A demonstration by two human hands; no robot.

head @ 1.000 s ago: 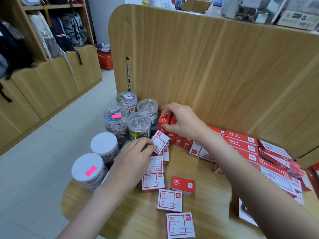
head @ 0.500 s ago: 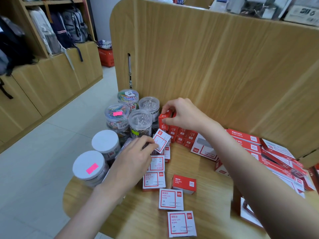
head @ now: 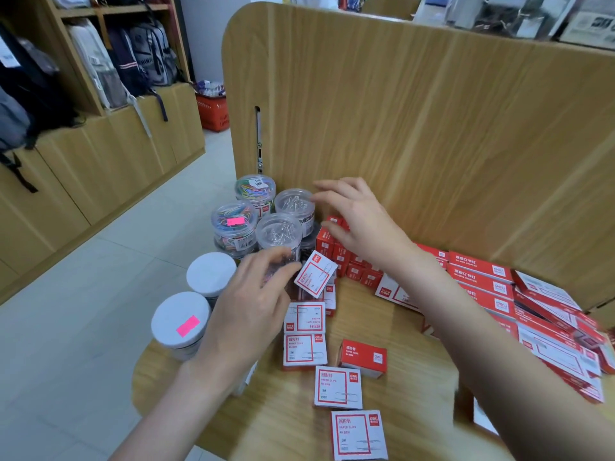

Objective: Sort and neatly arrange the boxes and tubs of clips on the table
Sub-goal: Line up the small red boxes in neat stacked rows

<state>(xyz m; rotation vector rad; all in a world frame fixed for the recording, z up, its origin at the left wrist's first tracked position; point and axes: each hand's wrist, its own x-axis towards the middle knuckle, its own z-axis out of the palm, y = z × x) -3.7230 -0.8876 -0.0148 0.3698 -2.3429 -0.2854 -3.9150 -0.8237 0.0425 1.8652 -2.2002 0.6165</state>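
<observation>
Red-and-white paper-clip box (head: 314, 273) was pinched by the left hand (head: 253, 304), apparently for stacking; right hand (head: 352, 214) was spread above red boxes (head: 336, 247).

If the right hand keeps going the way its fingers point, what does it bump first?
Probably the clear tub of silver clips: the right hand points left at it. Depth is unclear, so it might pass just above.

red-and-white clip boxes (head: 337, 387), clear tubs (head: 279, 232), white lids with a pink sticker (head: 187, 325), tan wood-grain table (head: 276, 427)
</observation>
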